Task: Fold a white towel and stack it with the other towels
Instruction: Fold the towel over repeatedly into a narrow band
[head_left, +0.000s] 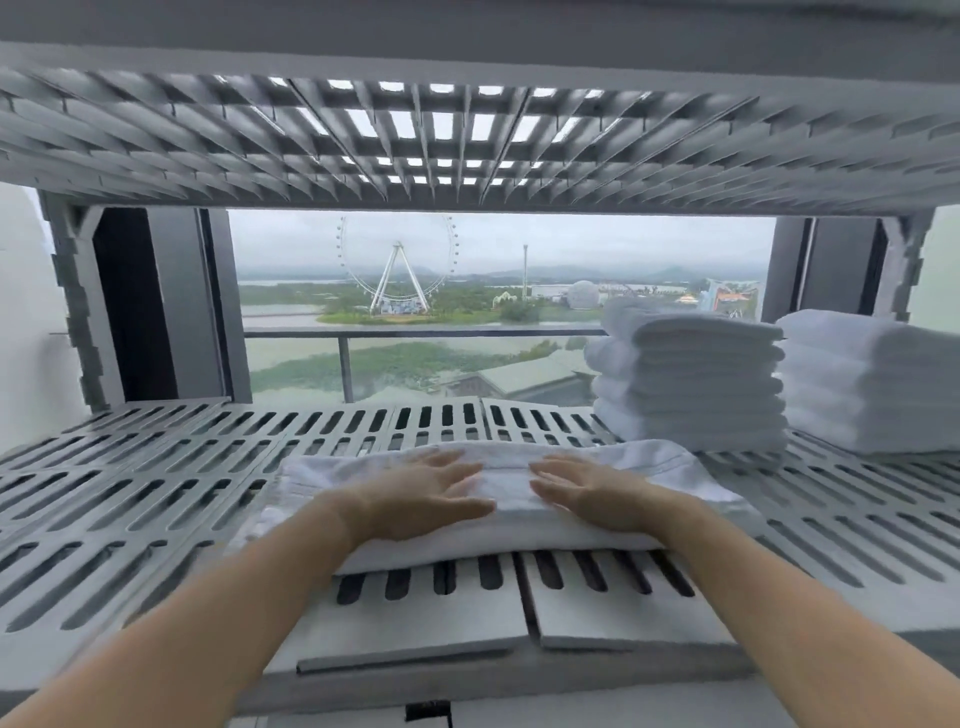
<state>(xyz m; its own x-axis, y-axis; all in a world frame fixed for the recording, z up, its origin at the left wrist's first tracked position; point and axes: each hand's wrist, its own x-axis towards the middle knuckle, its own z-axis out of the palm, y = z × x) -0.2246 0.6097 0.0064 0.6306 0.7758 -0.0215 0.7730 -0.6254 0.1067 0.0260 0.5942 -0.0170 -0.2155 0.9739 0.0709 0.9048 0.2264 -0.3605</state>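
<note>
A folded white towel (509, 488) lies flat on the slotted grey shelf (156, 493), near its front edge. My left hand (421, 493) presses on the towel's left half with straight fingers pointing right. My right hand (587, 493) lies flat on the right half, fingers pointing left. The fingertips of both hands nearly meet at the towel's middle. Two stacks of folded white towels stand at the back right: a nearer stack (691, 384) and a second stack (872, 384) at the frame's right edge.
An upper slotted shelf (467, 140) hangs low overhead. Grey shelf posts (78, 312) stand at both sides. Behind the shelf a window looks out past a balcony railing (343, 358). The shelf's left half holds nothing.
</note>
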